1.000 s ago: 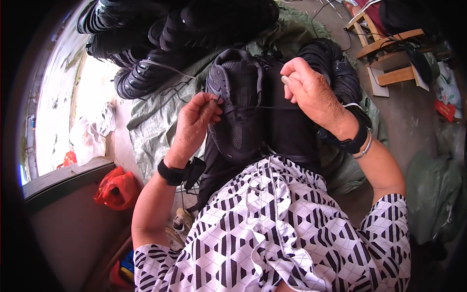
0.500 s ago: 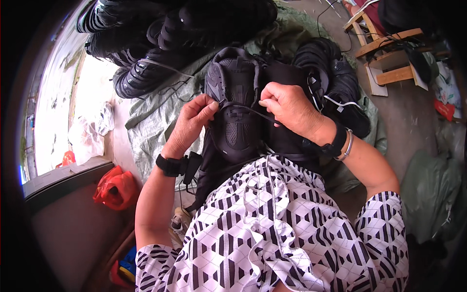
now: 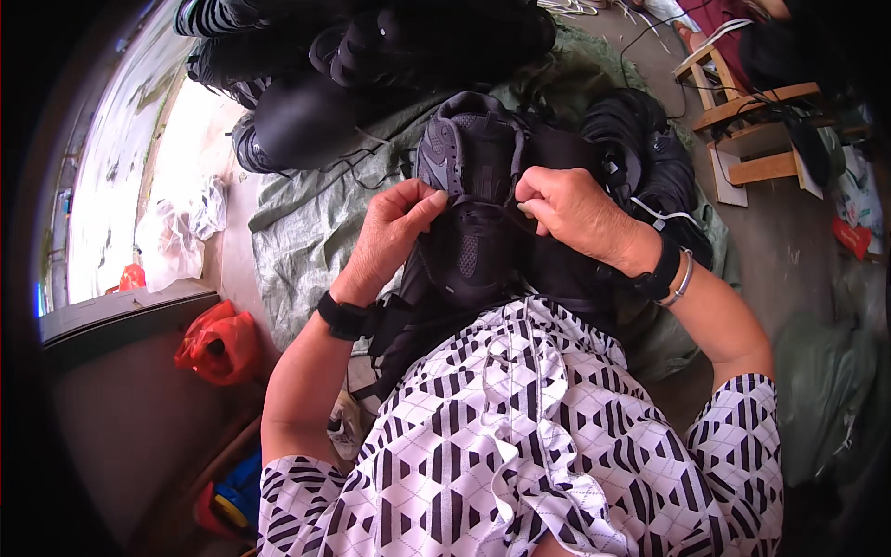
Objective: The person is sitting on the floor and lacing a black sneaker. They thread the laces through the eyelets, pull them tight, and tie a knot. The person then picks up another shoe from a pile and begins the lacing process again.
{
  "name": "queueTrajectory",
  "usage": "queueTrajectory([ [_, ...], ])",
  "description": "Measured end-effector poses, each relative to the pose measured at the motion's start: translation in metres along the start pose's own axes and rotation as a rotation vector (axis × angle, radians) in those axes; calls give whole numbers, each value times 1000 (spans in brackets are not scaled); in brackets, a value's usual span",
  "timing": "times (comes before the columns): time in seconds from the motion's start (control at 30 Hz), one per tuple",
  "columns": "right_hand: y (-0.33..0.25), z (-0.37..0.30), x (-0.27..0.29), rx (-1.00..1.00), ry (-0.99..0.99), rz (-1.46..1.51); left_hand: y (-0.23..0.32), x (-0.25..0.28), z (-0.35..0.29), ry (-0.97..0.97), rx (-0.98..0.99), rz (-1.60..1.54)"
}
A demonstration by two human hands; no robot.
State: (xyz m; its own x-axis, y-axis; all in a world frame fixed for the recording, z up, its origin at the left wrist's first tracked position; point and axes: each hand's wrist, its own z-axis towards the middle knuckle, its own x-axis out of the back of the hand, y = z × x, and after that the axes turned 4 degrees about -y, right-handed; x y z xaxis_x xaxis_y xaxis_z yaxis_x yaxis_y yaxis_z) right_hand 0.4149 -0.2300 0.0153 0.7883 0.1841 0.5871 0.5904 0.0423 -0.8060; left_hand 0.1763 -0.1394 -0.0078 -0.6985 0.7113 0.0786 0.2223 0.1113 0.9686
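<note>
A black sneaker (image 3: pixel 471 251) lies across my lap, its toe toward me and its opening away. Beside the lower eyelets on its left, my left hand (image 3: pixel 401 223) has thumb and forefinger pinched on the dark shoelace (image 3: pixel 484 202). The lace crosses over the tongue. On the other side, my right hand (image 3: pixel 580 212) is closed, its fingertips at the right eyelet edge where the lace runs. Its grip on the lace is partly hidden by the curled fingers.
Many black shoes (image 3: pixel 436 46) are heaped at the far left, partly blurred. More black shoes (image 3: pixel 631 130) stand at the right on a green woven sheet (image 3: pixel 306 223). A wooden stool (image 3: pixel 761 172) is at the far right. A red plastic bag (image 3: pixel 221 342) lies at the left.
The scene has shifted slightly right in the picture. My right hand has come a little closer to the shoe, and less lace shows between the hands.
</note>
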Motion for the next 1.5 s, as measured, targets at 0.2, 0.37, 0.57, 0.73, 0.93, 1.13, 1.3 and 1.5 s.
queueTrajectory([
  [0.2, 4, 4, 1, -35, -47, -1, 3, -3, 2, 43, 35, -58],
  [0.37, 0, 5, 4, -98, -92, 60, 8, -6, 5, 130, -151, 409],
  [0.57, 2, 3, 0, 77, 16, -99, 32, 4, 17, -18, -147, 659],
  [0.73, -3, -1, -1, 279, 89, -554, 43, -9, 18, 44, -362, 955],
  [0.93, -10, 11, 7, 599, 176, -866, 87, 1, 28, -158, -754, 1399],
  [1.13, -14, 27, 11, 508, -83, -840, 90, 19, 49, -559, -878, 1476],
  [1.3, -29, 41, 21, 256, -328, -559, 89, 30, 55, -737, -803, 1454],
  [1.5, -32, 41, 5, 147, -292, -652, 73, 13, 58, -510, -432, 1162],
])
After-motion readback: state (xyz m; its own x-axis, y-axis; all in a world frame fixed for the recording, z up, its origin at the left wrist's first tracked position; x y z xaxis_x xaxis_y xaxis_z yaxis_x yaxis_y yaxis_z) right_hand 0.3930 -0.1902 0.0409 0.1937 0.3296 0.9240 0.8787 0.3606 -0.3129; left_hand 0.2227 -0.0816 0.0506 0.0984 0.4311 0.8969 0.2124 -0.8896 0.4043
